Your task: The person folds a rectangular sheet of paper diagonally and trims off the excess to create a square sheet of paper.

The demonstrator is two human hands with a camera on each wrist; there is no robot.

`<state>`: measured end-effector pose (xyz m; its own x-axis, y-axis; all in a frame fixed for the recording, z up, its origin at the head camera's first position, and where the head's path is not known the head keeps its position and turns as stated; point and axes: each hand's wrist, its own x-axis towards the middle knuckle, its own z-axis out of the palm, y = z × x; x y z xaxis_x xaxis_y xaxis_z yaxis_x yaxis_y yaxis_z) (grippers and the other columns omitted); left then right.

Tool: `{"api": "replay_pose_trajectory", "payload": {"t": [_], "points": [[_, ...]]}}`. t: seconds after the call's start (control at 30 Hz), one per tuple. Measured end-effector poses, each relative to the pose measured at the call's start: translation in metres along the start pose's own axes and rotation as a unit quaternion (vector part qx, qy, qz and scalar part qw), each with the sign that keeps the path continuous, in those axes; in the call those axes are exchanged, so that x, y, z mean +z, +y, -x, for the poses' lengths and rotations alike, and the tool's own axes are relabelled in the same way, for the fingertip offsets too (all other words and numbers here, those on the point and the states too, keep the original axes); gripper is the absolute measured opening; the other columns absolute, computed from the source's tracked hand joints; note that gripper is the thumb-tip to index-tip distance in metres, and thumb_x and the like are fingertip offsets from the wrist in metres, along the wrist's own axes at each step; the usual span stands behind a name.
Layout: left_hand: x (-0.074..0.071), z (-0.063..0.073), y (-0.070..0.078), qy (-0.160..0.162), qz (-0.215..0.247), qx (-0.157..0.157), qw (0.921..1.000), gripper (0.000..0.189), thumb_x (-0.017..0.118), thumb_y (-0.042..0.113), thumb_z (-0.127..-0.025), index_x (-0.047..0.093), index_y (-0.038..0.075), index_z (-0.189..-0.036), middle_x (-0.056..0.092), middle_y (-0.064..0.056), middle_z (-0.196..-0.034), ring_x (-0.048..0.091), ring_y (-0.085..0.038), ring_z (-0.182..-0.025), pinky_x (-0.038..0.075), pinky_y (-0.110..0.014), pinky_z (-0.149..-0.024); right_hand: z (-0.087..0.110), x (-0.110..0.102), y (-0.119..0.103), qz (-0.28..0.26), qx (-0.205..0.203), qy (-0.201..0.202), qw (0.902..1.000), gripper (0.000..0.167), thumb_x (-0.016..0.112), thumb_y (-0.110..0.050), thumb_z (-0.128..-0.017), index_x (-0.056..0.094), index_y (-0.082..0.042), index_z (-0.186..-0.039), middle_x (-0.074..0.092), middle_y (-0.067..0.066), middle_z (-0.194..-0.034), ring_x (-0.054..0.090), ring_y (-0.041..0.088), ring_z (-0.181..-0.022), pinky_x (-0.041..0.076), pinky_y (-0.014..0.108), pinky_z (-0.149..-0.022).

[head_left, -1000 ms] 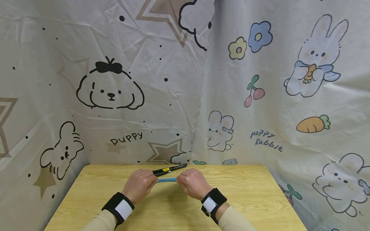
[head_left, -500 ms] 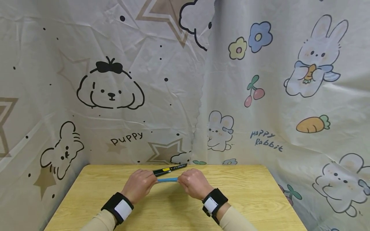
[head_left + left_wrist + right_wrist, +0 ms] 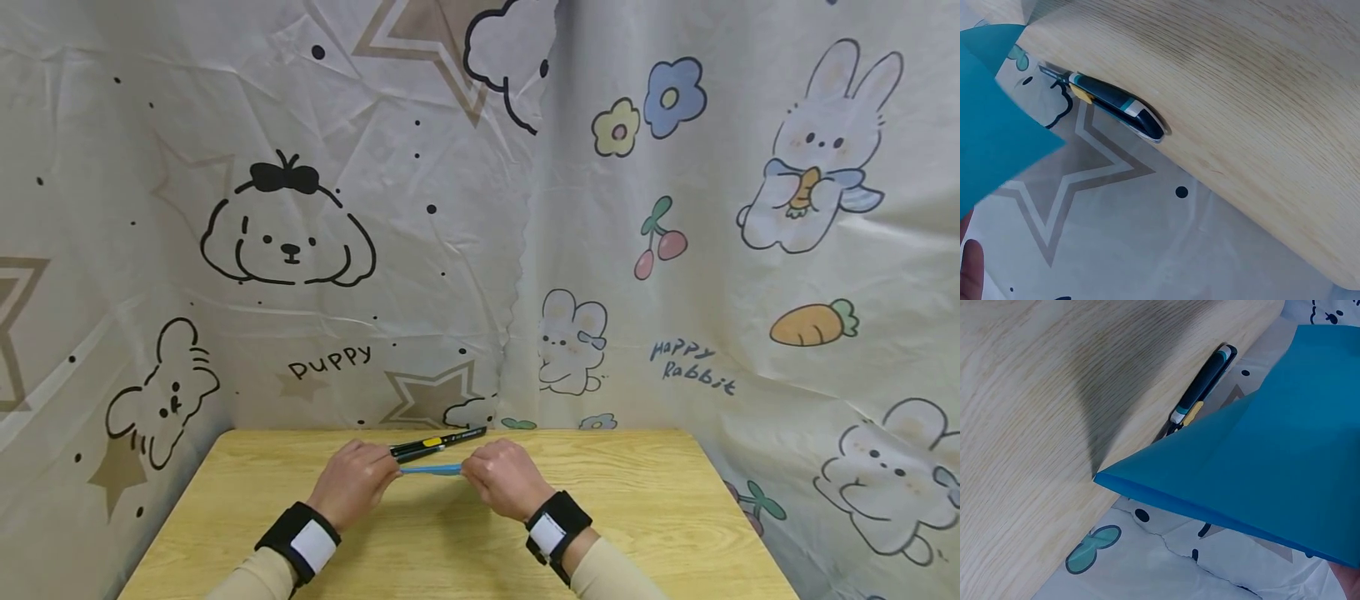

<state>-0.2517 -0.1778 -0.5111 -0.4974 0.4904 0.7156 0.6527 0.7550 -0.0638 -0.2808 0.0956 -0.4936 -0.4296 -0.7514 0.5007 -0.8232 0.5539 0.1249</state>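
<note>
A sheet of blue paper (image 3: 431,469), with a fold in it, stretches between both hands over the table. In the head view it shows as a thin strip. My left hand (image 3: 352,485) pinches its left end and my right hand (image 3: 506,477) pinches its right end. From the right wrist, the folded blue paper (image 3: 1260,462) comes to a pointed corner close over the wood. Part of the paper (image 3: 1004,119) and some left fingers (image 3: 971,272) show at the edge of the left wrist view. Just behind the paper lies a utility knife (image 3: 431,446) with a yellow slider.
The light wooden table (image 3: 585,533) ends at a back edge near the knife. Behind and beside it hangs a pale curtain (image 3: 450,250) printed with puppies, rabbits and stars. Black bands (image 3: 300,543) with white patches circle both wrists.
My left hand has shifted slightly left, so more of the blue strip shows between the hands. The right hand has barely moved, and the knife lies where it was.
</note>
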Motion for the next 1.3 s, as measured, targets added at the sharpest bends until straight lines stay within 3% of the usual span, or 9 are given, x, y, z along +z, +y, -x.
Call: {"api": "replay_pose_trajectory", "payload": {"t": [0.37, 0.67, 0.9, 1.2, 1.3], "points": [[0.0, 0.003, -0.003, -0.019, -0.004, -0.013, 0.9997, 0.021, 0.084, 0.018, -0.071, 0.063, 0.02, -0.072, 0.061, 0.011, -0.073, 0.057, -0.006, -0.065, 0.049, -0.029, -0.061, 0.003, 0.0, 0.002, -0.002, -0.006, 0.006, 1.0, 0.012, 0.066, -0.018, -0.09, 0.071, -0.021, -0.079, 0.062, -0.013, -0.068, 0.054, 0.0, -0.061, 0.047, 0.021, -0.063], [-0.001, 0.006, -0.009, -0.01, -0.006, -0.006, 0.9999, 0.022, 0.084, 0.016, -0.071, 0.062, 0.019, -0.074, 0.058, 0.009, -0.073, 0.056, -0.008, -0.066, 0.048, -0.032, -0.062, 0.005, -0.002, 0.004, 0.005, 0.001, 0.005, 1.0, 0.012, 0.066, -0.017, -0.09, 0.071, -0.02, -0.079, 0.06, -0.013, -0.067, 0.052, 0.0, -0.06, 0.047, 0.021, -0.061], [-0.003, 0.01, -0.014, -0.011, -0.004, -0.017, 0.9998, 0.022, 0.084, 0.013, -0.071, 0.063, 0.019, -0.073, 0.058, 0.009, -0.073, 0.056, -0.009, -0.066, 0.048, -0.031, -0.061, 0.007, -0.001, 0.006, 0.003, 0.005, 0.003, 1.0, 0.009, 0.067, -0.018, -0.089, 0.072, -0.019, -0.082, 0.062, -0.012, -0.069, 0.054, 0.001, -0.061, 0.048, 0.021, -0.063], [-0.006, 0.012, -0.014, -0.004, -0.006, -0.025, 0.9997, 0.022, 0.084, 0.012, -0.068, 0.064, 0.02, -0.072, 0.055, 0.011, -0.07, 0.051, -0.006, -0.062, 0.045, -0.029, -0.057, 0.01, -0.001, 0.008, 0.004, 0.011, 0.003, 0.9999, 0.009, 0.067, -0.019, -0.09, 0.074, -0.019, -0.084, 0.063, -0.012, -0.071, 0.058, 0.002, -0.064, 0.049, 0.022, -0.064], [-0.004, 0.01, -0.012, -0.009, -0.01, -0.027, 0.9995, 0.021, 0.083, 0.013, -0.07, 0.063, 0.019, -0.073, 0.056, 0.009, -0.074, 0.054, -0.009, -0.067, 0.048, -0.032, -0.061, 0.01, -0.001, 0.008, 0.005, 0.011, 0.006, 0.9999, 0.01, 0.066, -0.019, -0.09, 0.073, -0.019, -0.083, 0.063, -0.012, -0.069, 0.057, 0.002, -0.063, 0.049, 0.022, -0.064]]}}
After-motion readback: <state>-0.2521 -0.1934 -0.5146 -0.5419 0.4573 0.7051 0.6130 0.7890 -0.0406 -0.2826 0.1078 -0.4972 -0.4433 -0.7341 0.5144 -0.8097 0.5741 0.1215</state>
